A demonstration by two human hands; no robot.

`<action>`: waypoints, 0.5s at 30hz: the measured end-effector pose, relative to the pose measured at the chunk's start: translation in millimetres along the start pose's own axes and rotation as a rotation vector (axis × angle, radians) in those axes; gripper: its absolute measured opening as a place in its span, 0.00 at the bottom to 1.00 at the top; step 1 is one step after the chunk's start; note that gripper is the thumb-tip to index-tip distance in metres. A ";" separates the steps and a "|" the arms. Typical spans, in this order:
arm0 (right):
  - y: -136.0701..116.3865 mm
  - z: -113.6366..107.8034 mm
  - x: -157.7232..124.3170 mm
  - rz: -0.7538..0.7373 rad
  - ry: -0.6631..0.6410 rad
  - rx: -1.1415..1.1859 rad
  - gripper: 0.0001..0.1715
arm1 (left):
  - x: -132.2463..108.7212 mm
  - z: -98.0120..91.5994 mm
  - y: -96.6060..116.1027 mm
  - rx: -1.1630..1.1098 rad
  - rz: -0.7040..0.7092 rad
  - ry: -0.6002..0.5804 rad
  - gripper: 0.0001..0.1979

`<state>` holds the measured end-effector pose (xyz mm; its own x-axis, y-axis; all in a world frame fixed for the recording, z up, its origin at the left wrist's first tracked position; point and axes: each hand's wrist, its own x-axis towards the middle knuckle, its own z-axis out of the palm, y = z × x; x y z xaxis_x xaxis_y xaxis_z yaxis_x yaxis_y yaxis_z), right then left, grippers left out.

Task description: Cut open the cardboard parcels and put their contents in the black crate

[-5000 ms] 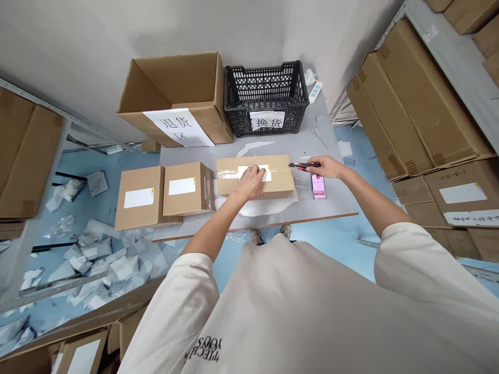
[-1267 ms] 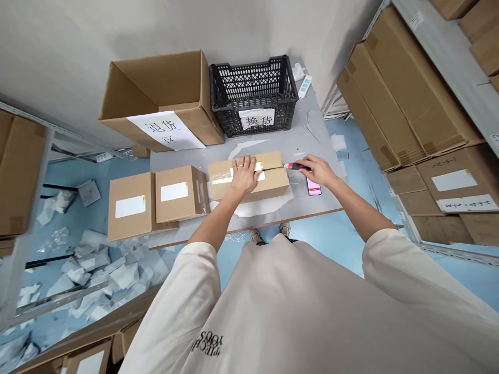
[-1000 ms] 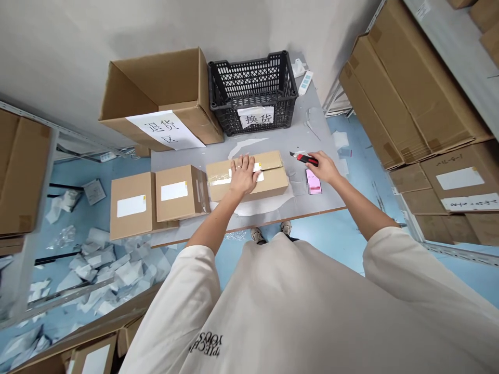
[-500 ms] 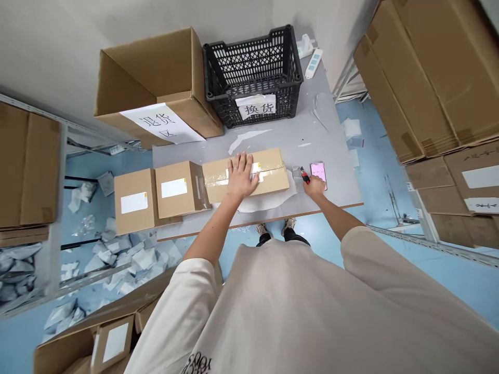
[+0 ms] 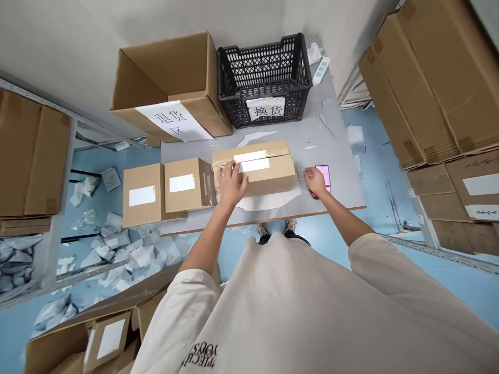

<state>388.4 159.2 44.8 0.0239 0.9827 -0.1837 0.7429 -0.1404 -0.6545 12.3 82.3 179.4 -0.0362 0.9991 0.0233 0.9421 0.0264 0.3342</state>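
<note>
The brown cardboard box (image 5: 271, 176) lies flat, and its two top flaps meet in a line along the middle. Two white labels sit on it, one at each side of this line, and clear tape is at its left end, near the left hand (image 5: 231, 183) resting there. The red box cutter (image 5: 313, 195) is mostly hidden under the right hand (image 5: 315, 182).
</note>
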 end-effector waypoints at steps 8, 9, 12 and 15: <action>-99.7 -35.0 -6.3 -0.221 -0.050 0.310 0.31 | -21.1 9.6 -65.9 -0.356 -0.358 0.163 0.42; -105.9 -36.6 -11.8 -0.222 -0.054 0.305 0.31 | -21.1 13.6 -69.4 -0.436 -0.391 0.156 0.43; -112.2 -39.5 -29.9 -0.199 -0.031 0.269 0.31 | -23.0 24.0 -72.5 -0.583 -0.404 0.167 0.40; -106.3 -42.2 -43.8 -0.137 0.036 0.239 0.30 | -30.3 29.9 -67.8 -0.631 -0.380 0.199 0.37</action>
<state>336.6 136.2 153.3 -0.0390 0.9975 -0.0586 0.5622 -0.0266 -0.8266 -40.5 51.2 127.8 -0.4357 0.8986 -0.0517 0.4861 0.2832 0.8267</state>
